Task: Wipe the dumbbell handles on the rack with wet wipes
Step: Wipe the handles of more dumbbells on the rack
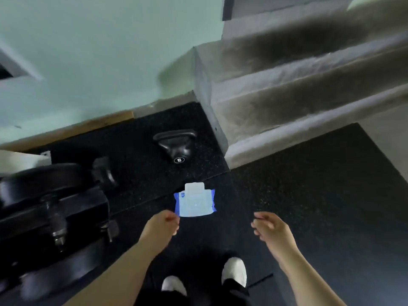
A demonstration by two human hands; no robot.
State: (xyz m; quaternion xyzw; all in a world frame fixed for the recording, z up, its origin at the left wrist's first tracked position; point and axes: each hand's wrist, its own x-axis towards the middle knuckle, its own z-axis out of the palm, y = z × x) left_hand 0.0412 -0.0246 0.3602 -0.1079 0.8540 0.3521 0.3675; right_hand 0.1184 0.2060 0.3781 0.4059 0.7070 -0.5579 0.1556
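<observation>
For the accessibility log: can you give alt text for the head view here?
A blue wet wipes pack lies flap-open on the black floor mat, the left hand at its near corner and the right hand empty to its right. A dumbbell rack sits left, a kettlebell beyond.

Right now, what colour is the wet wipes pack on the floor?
Blue, with a pale white flap open at its top; the wet wipes pack shows clearly in the head view.

The single head-worn wide-angle camera looks steeply down and forward from standing height onto the black speckled rubber floor [309, 184], with the wearer's white shoes [234, 271] at the bottom edge, the pale green wall [99, 62] ahead and grey carpeted stairs [298, 96] upper right.
</observation>
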